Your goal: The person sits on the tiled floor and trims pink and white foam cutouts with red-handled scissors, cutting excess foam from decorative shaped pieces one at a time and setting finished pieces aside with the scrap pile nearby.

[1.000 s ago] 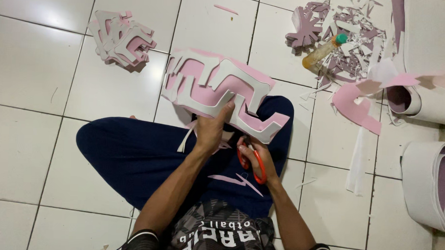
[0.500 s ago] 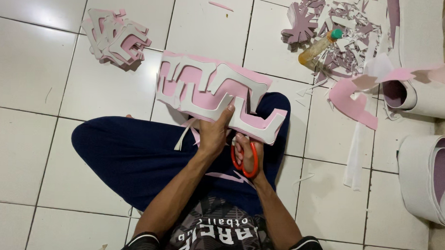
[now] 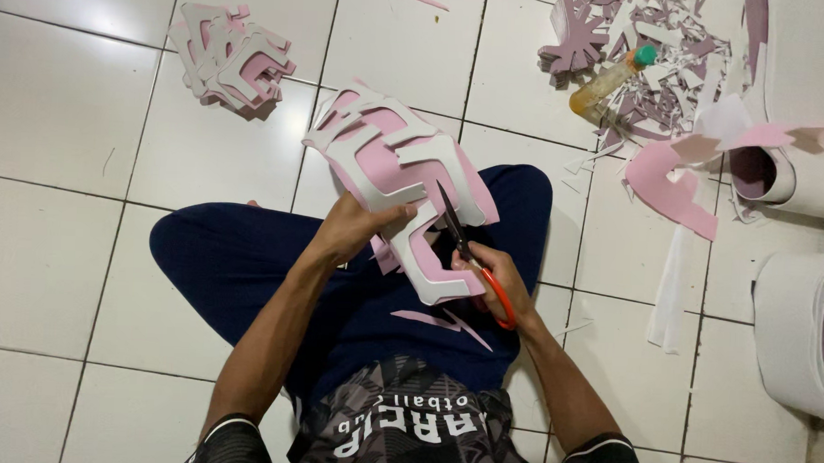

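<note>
Head view, looking down: white tiled floor [image 3: 82,275] filling the frame, with crossed legs in dark blue trousers [image 3: 247,262] at its middle. At far right, thick rolls of white and mauve foam sheet [image 3: 796,336], one near the lap, another [image 3: 779,176] higher up. Top right, heap of mauve and white foam offcuts [image 3: 674,58], with a loose pink scrap [image 3: 674,181] just below. Over the knees, raised off the floor, pink and white foam letter cutout [image 3: 395,181], tilted. Top left, well apart, stack of finished cutouts [image 3: 231,61] flat on the tiles. Left hand [image 3: 353,229] clamped on the cutout's lower edge, thumb on top, fingers beneath. Right hand [image 3: 497,276] closed through the orange handles of scissors [image 3: 466,247], blades parted and touching the cutout. Among the offcuts, small yellow bottle [image 3: 609,79] with green cap, lying on its side.
</note>
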{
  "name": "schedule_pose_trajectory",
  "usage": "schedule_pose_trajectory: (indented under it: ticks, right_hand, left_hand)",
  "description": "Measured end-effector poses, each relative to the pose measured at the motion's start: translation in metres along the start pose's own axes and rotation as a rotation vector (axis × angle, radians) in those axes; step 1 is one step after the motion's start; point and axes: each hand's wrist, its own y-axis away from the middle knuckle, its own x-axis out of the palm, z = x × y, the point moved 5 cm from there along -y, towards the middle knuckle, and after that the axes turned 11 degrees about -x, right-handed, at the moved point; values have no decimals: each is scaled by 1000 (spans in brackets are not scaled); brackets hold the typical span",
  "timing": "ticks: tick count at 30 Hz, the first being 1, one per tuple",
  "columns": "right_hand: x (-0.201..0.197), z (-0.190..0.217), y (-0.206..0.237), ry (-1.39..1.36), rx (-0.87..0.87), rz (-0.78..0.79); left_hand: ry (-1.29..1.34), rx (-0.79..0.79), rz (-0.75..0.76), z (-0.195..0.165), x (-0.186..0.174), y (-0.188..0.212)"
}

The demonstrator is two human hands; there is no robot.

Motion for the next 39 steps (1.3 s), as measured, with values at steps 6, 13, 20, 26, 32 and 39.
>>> schedule_pose_trajectory:
  ticks: [6,13,20,26,32,39]
  right_hand:
    - [0,-3,7,-28,479,-50]
    - [-12,-16,9,-16,458,-105]
    - [-28,-14,41,-108,228,-481]
    - [37,-24,69,-416,369,-233]
    - [12,-35,67,-214,293,-537]
    - [10,-31,65,-53,363,-499]
  left_hand:
    - [349,-106,92,18,-3,-10]
    - [669,65,6,23,-2,-34]
    - [1054,204,32,14,28,-58]
    - [1211,221,45,24,96,-78]
    - [1175,156,28,49,145,-72]
    - [1140,82,-18,70,163,-75]
